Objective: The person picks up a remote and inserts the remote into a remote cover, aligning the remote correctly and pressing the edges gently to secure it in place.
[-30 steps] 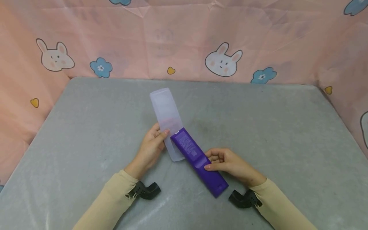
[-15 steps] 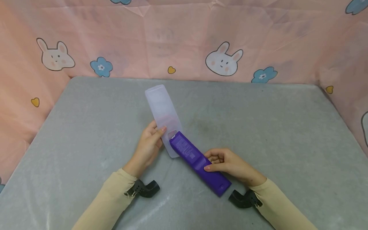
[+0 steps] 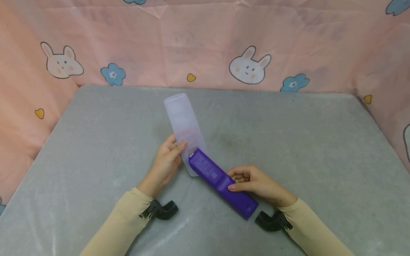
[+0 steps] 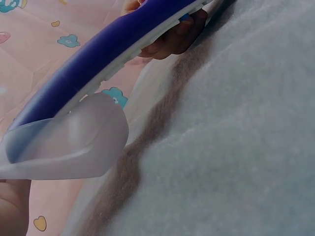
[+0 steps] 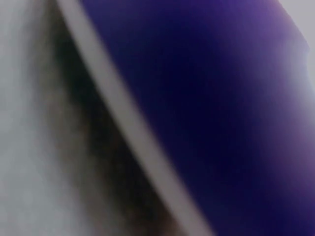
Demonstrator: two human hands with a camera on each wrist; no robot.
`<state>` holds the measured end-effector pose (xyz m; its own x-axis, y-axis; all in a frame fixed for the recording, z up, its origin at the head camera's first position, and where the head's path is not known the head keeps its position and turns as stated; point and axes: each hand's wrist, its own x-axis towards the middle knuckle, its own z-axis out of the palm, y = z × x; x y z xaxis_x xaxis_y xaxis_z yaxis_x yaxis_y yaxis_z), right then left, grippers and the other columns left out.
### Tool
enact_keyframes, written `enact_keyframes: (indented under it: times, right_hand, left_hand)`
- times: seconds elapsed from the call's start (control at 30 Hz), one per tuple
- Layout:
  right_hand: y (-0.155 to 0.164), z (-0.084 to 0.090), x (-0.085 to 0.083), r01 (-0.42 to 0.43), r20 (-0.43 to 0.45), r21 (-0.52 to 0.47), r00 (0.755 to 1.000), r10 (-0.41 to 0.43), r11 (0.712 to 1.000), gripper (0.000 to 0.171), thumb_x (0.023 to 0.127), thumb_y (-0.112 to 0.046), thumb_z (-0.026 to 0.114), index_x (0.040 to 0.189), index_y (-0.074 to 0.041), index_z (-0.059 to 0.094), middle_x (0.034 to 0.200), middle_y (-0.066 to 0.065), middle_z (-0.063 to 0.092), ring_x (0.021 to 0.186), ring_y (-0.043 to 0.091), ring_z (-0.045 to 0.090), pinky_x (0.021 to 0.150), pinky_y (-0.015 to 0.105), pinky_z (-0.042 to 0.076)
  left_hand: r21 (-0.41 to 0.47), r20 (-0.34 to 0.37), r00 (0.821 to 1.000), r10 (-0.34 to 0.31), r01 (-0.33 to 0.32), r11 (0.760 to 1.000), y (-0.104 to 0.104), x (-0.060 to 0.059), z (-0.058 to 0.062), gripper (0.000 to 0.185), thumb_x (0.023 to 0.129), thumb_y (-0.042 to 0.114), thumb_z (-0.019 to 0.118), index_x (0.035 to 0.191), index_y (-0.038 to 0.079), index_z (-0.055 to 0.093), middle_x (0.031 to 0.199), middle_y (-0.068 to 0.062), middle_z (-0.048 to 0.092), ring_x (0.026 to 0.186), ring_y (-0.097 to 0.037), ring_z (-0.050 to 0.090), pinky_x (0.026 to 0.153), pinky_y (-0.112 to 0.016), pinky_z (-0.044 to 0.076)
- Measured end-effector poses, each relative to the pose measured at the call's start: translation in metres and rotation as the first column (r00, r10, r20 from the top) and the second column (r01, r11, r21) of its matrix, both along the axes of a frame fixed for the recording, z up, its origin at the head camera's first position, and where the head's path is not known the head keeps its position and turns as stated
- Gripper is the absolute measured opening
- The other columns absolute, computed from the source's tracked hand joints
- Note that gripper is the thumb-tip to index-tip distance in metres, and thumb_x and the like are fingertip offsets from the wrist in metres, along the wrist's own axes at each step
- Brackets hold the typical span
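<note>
A long purple remote control [image 3: 221,183] lies slantwise over the grey table, back side up, and my right hand [image 3: 253,181] grips it near its middle. Its far tip sits in the open end of a translucent soft cover [image 3: 185,124]. My left hand [image 3: 168,160] pinches that cover by its near edge, thumb on top. The left wrist view shows the remote [image 4: 113,49] from below, entering the cover's mouth [image 4: 74,142] above the table. In the right wrist view a blurred purple remote body [image 5: 211,108] fills most of the picture.
The grey padded table [image 3: 304,142] is walled on three sides by a pink cloth [image 3: 205,42] printed with rabbits and flowers. Black wrist camera mounts [image 3: 160,210] [image 3: 271,221] sit at both cuffs.
The remote has slid back out of the cover, from well overlapped to tip only. The cover's far end swung slightly left and away, then settled.
</note>
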<state>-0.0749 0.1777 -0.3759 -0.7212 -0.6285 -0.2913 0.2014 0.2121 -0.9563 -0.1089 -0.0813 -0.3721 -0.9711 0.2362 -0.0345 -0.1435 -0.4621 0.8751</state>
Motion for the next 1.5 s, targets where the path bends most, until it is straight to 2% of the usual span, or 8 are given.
enact_keyframes:
  times: [0.17,0.5,0.73,0.83,1.03,1.27,1.5]
  right_hand:
    - [0.0003,-0.0006,-0.0002,-0.012,-0.007,-0.008,1.0,0.012,1.0,0.032,0.087,-0.009,0.066,0.109,0.013,0.058,0.088,0.005,0.066,0.077,0.008,0.06,0.066,0.018,0.051]
    - [-0.0024,-0.001,0.0019,0.034,0.016,-0.007,0.999,-0.034,0.999,0.032,0.088,-0.01,0.065,0.109,0.013,0.058,0.09,0.008,0.066,0.078,0.01,0.062,0.067,0.02,0.052]
    - [-0.0041,-0.0005,0.0024,0.061,0.03,-0.014,0.998,-0.06,0.998,0.033,0.089,-0.011,0.065,0.111,0.012,0.057,0.089,0.007,0.067,0.076,0.009,0.061,0.064,0.02,0.052]
    - [-0.0046,0.0004,0.0026,0.073,0.023,0.008,0.997,-0.073,0.997,0.035,0.089,-0.012,0.065,0.113,0.012,0.057,0.092,0.008,0.067,0.079,0.01,0.062,0.067,0.02,0.052]
    - [-0.0047,0.0022,0.0029,0.083,-0.012,0.019,0.996,-0.083,0.996,0.038,0.089,-0.013,0.065,0.115,0.013,0.056,0.098,0.012,0.067,0.088,0.014,0.063,0.074,0.023,0.053]
    - [-0.0059,0.0002,0.0028,0.095,-0.026,-0.003,0.995,-0.095,0.995,0.035,0.088,-0.011,0.066,0.114,0.011,0.057,0.095,0.007,0.067,0.085,0.013,0.063,0.072,0.022,0.053]
    - [-0.006,0.0,0.0033,0.091,-0.075,-0.045,0.993,-0.094,0.995,0.033,0.088,-0.009,0.065,0.112,0.014,0.056,0.092,0.006,0.066,0.082,0.012,0.062,0.07,0.022,0.053]
  left_hand:
    - [-0.006,-0.016,1.0,-0.02,0.02,1.0,-0.0004,0.0014,0.0004,0.043,0.096,-0.004,0.04,0.137,-0.01,0.029,0.123,-0.013,0.058,0.106,-0.015,0.06,0.095,-0.032,0.048]
    - [-0.004,-0.052,0.998,-0.02,0.02,1.0,0.0014,0.0024,-0.0011,0.041,0.096,-0.003,0.038,0.136,-0.011,0.03,0.117,-0.004,0.06,0.105,-0.014,0.059,0.095,-0.03,0.047]
    - [-0.036,-0.058,0.998,-0.014,0.012,0.999,0.0036,0.0036,-0.0006,0.041,0.097,-0.002,0.035,0.136,-0.011,0.029,0.119,-0.009,0.058,0.104,-0.011,0.058,0.093,-0.027,0.048]
    - [-0.048,-0.06,0.998,-0.015,0.012,0.999,0.0038,0.0033,-0.0004,0.041,0.098,-0.001,0.035,0.137,-0.01,0.029,0.122,-0.011,0.056,0.105,-0.011,0.058,0.094,-0.028,0.047]
    - [-0.054,-0.047,0.999,-0.014,0.011,0.998,0.0034,0.0026,0.0004,0.04,0.099,0.001,0.035,0.137,-0.009,0.03,0.122,-0.011,0.056,0.106,-0.012,0.058,0.095,-0.029,0.046]
    - [-0.02,-0.018,1.0,-0.001,0.001,1.0,0.0031,0.0022,0.0017,0.039,0.098,0.0,0.034,0.136,-0.01,0.031,0.113,-0.002,0.06,0.102,-0.012,0.06,0.093,-0.029,0.048]
    - [0.002,0.011,1.0,0.009,-0.009,1.0,0.0037,0.0025,0.0033,0.036,0.099,0.0,0.031,0.133,-0.011,0.033,0.108,0.0,0.061,0.097,-0.011,0.061,0.088,-0.026,0.05]
